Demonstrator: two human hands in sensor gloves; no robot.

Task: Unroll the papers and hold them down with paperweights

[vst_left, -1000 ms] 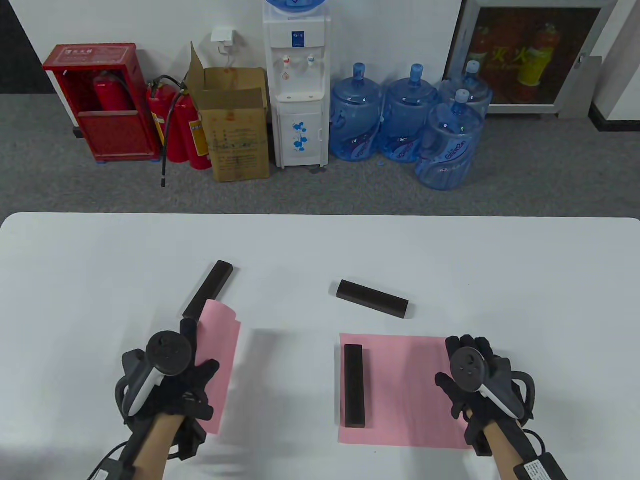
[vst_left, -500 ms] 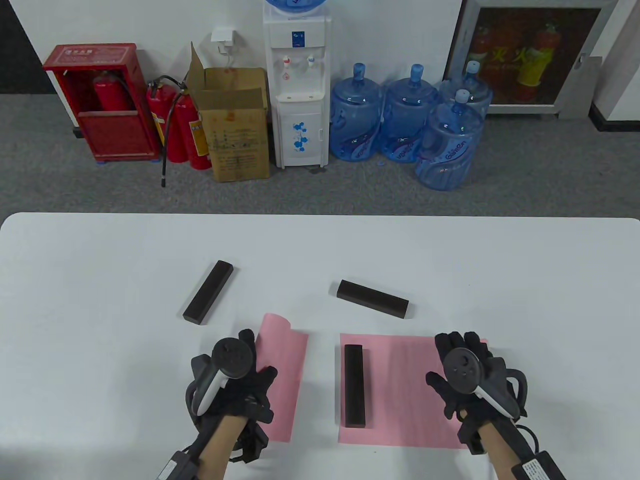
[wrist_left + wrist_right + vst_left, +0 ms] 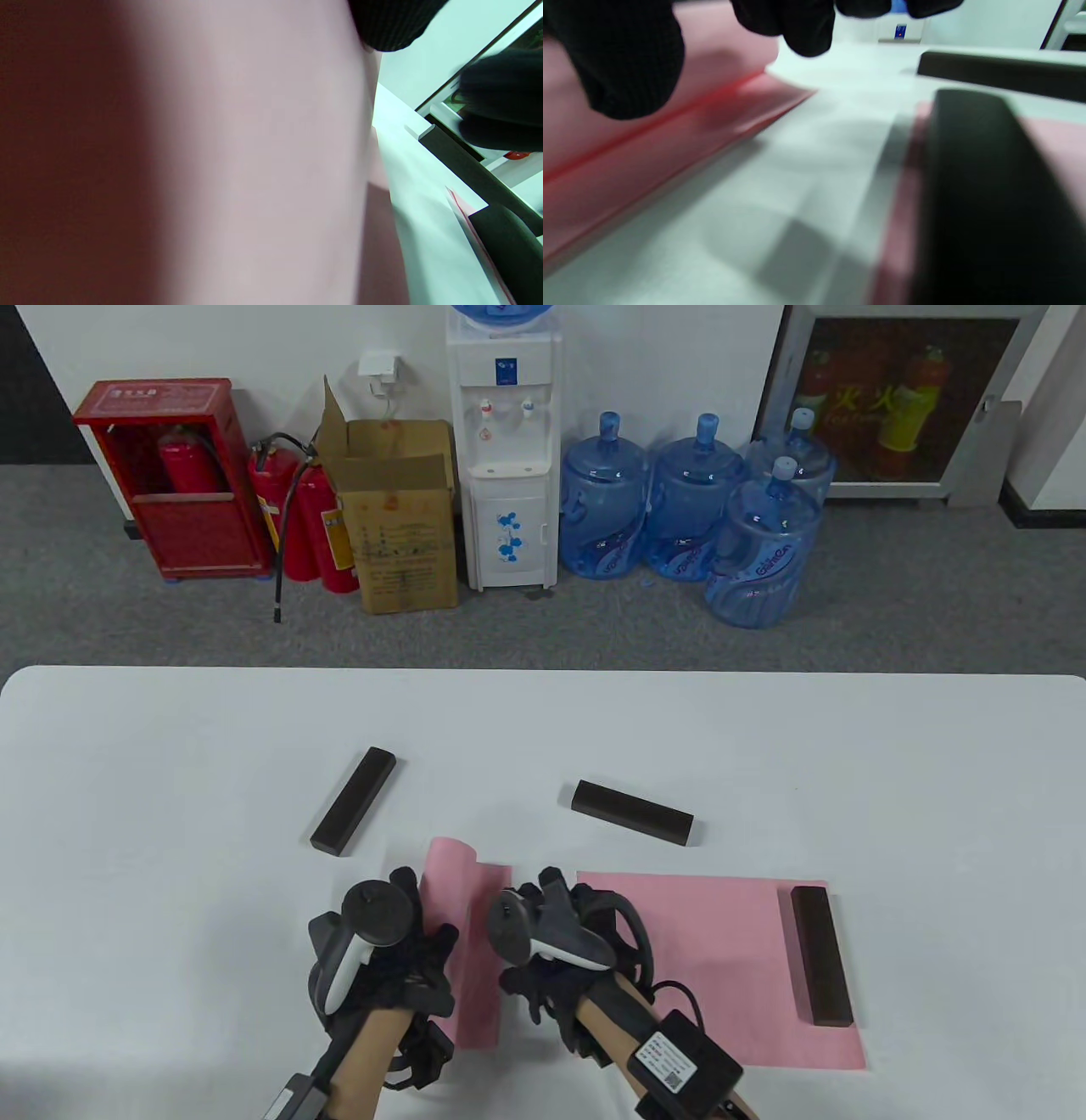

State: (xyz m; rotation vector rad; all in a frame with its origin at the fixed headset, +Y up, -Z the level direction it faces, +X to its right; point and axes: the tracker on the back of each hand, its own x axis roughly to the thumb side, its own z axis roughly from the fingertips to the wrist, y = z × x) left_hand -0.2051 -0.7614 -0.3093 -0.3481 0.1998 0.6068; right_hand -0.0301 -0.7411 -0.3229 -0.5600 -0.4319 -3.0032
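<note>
A partly rolled pink paper [image 3: 475, 950] lies at the table's front middle, its curled end pointing away from me. My left hand [image 3: 407, 925] grips its left side; the paper fills the left wrist view [image 3: 254, 148]. My right hand [image 3: 543, 933] is open just right of it, fingertips [image 3: 801, 29] over the paper's right edge [image 3: 628, 169]. A flat pink paper [image 3: 704, 950] lies to the right, with a dark paperweight [image 3: 821, 954] on its right edge. Another paperweight [image 3: 988, 190] sits on its left edge, hidden under my right arm in the table view.
Two loose dark paperweights lie further back on the white table [image 3: 170, 746]: one [image 3: 352, 802] left of centre, one [image 3: 632, 812] behind the flat paper. Beyond the table's far edge are a water dispenser, bottles, a box and extinguishers on the floor.
My left hand brought the rolled paper from the left to the front middle. My right hand left the flat paper's right edge, uncovering a paperweight there, and crossed left to the rolled paper.
</note>
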